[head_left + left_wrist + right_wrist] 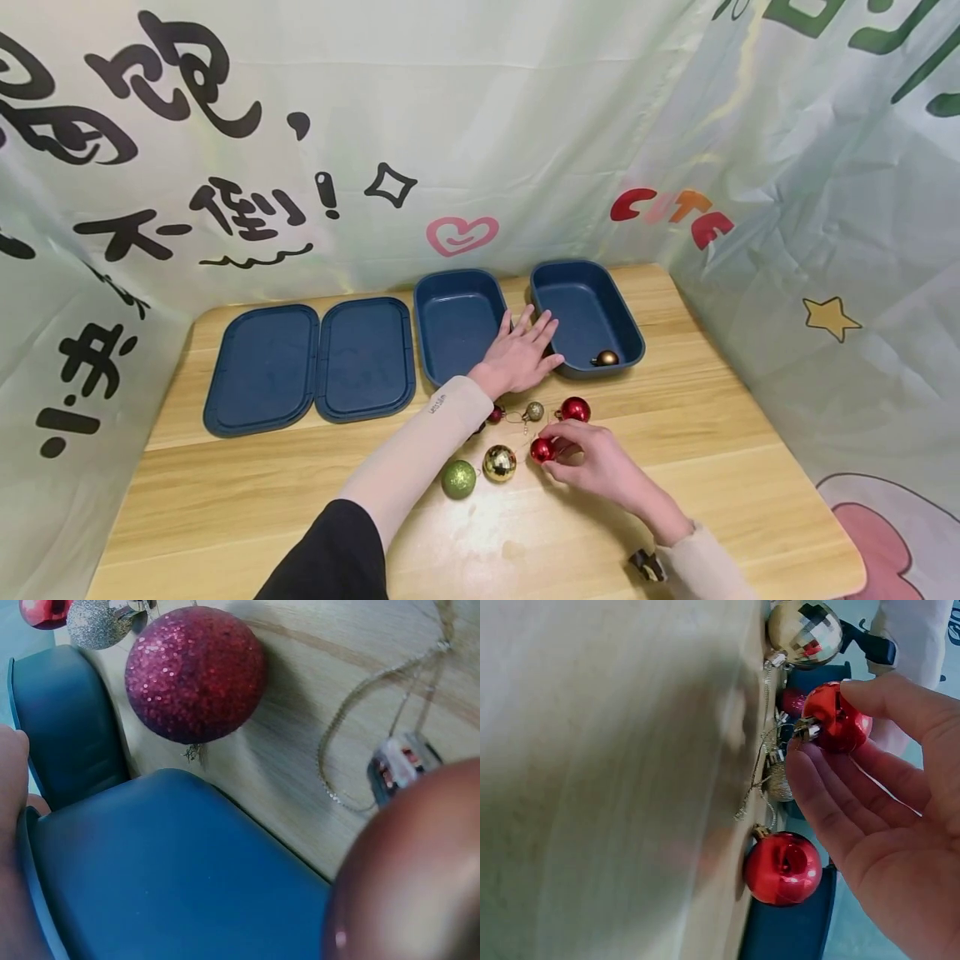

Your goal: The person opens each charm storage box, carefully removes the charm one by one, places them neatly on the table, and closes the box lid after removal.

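My right hand (600, 467) pinches a shiny red Christmas ball (840, 724) between thumb and fingers, close over the table. My left hand (522, 354) reaches across with straight, spread fingers, over the gap between two blue boxes; nothing is in its grasp. Around the right hand lie another red ball (575, 409), a small glittery gold ball (534, 411) and a mirrored gold ball (499, 463). A green glitter ball (458, 479) sits nearer the front. Under the left forearm, a dark red glitter ball (195, 675) and a copper-coloured ball (420, 885) show in the left wrist view.
The left blue box (456, 287) and right blue box (626, 321) stand along the table's back; a bronze ball (606, 358) lies in the right one. Two flat blue lids (262, 367) lie to their left. A printed cloth (525, 133) hangs behind the table (720, 467).
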`<state>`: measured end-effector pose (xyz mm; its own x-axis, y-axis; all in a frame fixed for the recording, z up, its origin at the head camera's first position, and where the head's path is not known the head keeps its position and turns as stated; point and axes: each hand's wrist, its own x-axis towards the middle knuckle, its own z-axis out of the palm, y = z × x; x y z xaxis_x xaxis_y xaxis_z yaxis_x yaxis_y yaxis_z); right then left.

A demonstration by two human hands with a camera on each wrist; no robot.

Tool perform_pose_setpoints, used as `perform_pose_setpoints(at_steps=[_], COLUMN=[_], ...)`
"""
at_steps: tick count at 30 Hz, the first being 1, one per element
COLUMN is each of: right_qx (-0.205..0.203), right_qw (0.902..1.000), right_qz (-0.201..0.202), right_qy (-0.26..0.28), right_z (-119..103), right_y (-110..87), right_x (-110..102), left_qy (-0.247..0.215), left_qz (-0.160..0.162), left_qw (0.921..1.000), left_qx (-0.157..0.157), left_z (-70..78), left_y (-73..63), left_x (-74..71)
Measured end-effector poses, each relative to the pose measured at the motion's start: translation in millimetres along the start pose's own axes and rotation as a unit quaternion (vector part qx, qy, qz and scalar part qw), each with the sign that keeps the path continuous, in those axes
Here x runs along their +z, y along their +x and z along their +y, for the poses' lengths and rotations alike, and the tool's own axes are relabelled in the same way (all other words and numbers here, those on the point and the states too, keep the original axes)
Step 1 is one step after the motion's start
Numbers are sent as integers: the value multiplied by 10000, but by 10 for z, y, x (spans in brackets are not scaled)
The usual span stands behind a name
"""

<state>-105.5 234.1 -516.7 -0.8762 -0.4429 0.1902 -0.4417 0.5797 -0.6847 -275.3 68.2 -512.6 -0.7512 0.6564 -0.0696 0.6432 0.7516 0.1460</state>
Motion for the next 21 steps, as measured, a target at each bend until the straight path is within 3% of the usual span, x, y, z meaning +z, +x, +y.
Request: perform_pose_setpoints(at_steps=[9, 21], right_qx=[214, 295], right_qw=[9989, 9982], right_qz=[-364, -478], right_qy=[-226, -215], right_z=[29, 72], right_y=[-35, -39], right_x=[19, 72], left_qy=[48, -108], left_qz=[38, 2], left_qw=[10000, 9999], left_qx=[32, 35], left_z=[-10, -15], left_y=[-1, -2], left_x=[7, 5])
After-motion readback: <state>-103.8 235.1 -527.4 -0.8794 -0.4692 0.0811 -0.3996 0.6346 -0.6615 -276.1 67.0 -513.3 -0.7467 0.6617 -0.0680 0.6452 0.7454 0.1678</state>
